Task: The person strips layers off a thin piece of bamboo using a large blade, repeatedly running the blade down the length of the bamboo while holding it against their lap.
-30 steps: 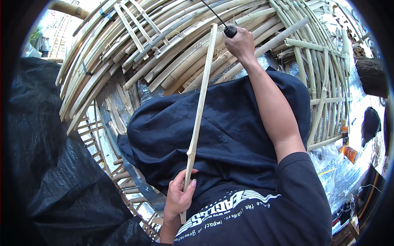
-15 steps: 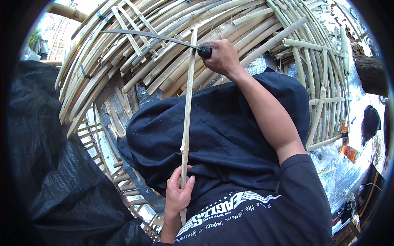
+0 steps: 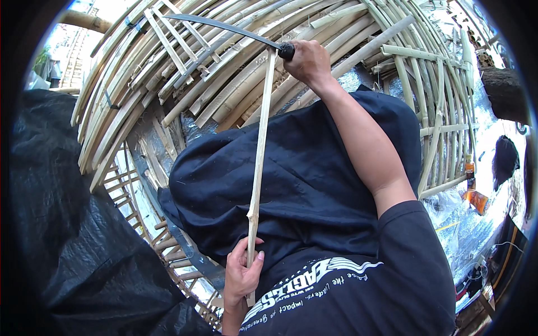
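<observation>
My right hand [image 3: 309,63] is wrapped round the black handle of a long knife [image 3: 230,28]. Its slim, curved dark blade points out to the left, over the far end of a bamboo strip [image 3: 261,140]. The pale strip runs lengthwise over the dark cloth on my lap, with a knot low down on it. Close to my body, my left hand [image 3: 244,274] grips the strip's near end between thumb and fingers. Whether the blade touches the strip's far end I cannot tell.
Beyond my lap lies a large heap of split bamboo strips [image 3: 246,84]. Bamboo lattice frames [image 3: 431,101] stand at the right, near a small bottle [image 3: 469,171]. A black tarp [image 3: 101,241] hangs at the left beside slatted bamboo [image 3: 174,255].
My right hand and the knife have moved a little farther away, up toward the strip's far tip. The strip's far end has swung slightly to the right, while my left hand keeps its grip.
</observation>
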### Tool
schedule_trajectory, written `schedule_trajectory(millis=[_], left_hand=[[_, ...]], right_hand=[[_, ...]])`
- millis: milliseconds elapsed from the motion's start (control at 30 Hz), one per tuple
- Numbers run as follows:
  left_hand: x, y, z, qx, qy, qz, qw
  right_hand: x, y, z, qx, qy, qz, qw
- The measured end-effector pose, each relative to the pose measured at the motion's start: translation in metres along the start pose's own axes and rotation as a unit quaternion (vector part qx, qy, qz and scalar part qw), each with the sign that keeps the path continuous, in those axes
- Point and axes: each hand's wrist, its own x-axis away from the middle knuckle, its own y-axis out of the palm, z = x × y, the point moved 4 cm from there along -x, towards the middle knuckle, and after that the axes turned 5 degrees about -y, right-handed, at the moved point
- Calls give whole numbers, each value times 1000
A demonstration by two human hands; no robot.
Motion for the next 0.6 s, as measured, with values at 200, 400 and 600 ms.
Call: schedule_trajectory(millis=[200, 400, 600], left_hand=[[-12, 9, -2, 68, -4, 11, 998], [-25, 9, -3, -1, 38, 29, 999], [-35, 17, 1, -13, 60, 33, 998]], right_hand=[[2, 12, 14, -91, 120, -53, 987], [16, 26, -3, -421, 220, -117, 872], [24, 21, -24, -516, 204, -73, 828]])
